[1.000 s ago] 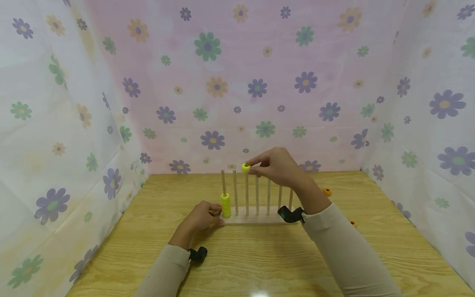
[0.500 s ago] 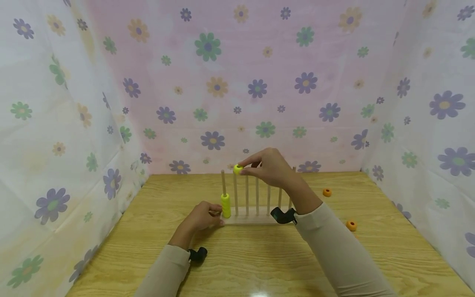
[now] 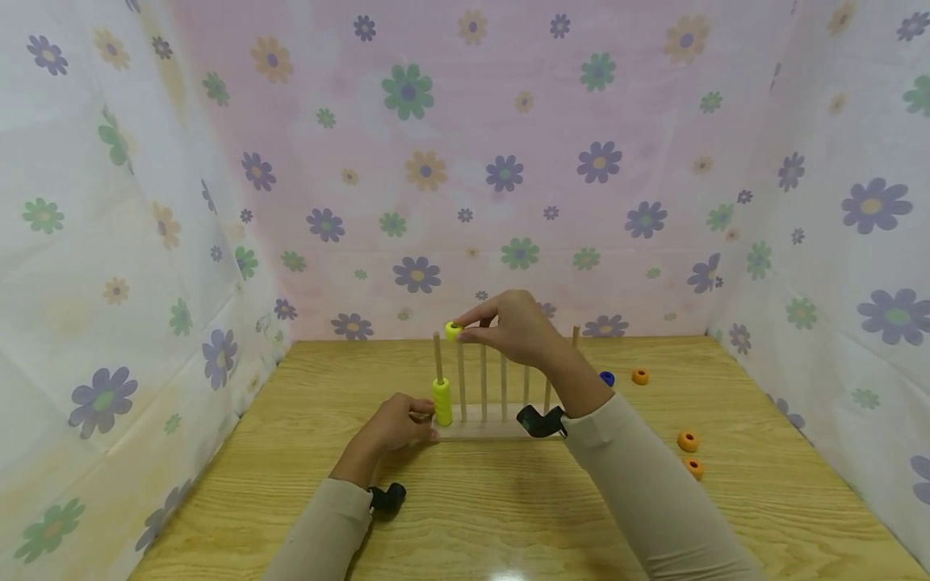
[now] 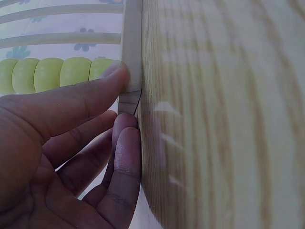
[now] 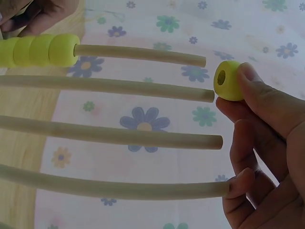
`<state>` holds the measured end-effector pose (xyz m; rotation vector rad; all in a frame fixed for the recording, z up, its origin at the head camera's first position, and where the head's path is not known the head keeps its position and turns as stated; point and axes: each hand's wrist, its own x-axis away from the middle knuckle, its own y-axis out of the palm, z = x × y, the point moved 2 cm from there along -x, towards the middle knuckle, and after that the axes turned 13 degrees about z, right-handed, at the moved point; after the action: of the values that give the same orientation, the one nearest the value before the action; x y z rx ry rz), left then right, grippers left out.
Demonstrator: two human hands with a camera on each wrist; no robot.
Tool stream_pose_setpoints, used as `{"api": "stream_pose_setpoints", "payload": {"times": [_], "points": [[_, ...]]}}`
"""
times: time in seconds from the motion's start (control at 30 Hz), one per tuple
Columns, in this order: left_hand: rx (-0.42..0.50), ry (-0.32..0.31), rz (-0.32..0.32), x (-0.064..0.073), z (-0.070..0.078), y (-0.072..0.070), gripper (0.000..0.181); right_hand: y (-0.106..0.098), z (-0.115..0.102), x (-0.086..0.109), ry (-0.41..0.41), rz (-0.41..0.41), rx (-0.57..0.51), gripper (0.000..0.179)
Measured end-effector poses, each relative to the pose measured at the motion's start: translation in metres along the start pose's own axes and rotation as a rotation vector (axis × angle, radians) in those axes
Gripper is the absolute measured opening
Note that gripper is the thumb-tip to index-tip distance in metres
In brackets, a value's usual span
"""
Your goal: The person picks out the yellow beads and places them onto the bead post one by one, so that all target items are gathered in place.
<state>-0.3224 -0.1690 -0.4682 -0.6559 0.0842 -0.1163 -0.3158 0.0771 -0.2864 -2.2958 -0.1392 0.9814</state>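
My right hand (image 3: 514, 327) pinches a yellow bead (image 5: 228, 81) between thumb and finger, its hole facing the peg tips in the right wrist view. The bead is held beside the tips of the first and second pegs, not on either. A wooden peg stand (image 3: 487, 424) has a row of upright pegs. On its leftmost peg sits a stack of several yellow beads (image 3: 441, 402), bare peg showing above. My left hand (image 3: 395, 424) holds the left end of the stand's base, thumb against the wood and other fingers curled at the end (image 4: 128, 102).
Orange beads (image 3: 688, 440) lie on the wooden table (image 3: 465, 516) to the right, with a blue bead (image 3: 606, 378) partly behind my right forearm. Flowered cloth (image 3: 508, 121) walls in the back and both sides.
My right hand has moved left with the yellow bead, from above the third peg to near the first two. The blue bead has come into sight. My left hand stays put.
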Motion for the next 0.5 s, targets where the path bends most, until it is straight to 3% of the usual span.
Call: {"api": "stream_pose_setpoints", "payload": {"times": [0.5], "points": [[0.001,0.005,-0.019,-0.001,-0.002,0.0,0.052,0.016,-0.006,-0.007,0.002,0.035,-0.022,0.015]]}}
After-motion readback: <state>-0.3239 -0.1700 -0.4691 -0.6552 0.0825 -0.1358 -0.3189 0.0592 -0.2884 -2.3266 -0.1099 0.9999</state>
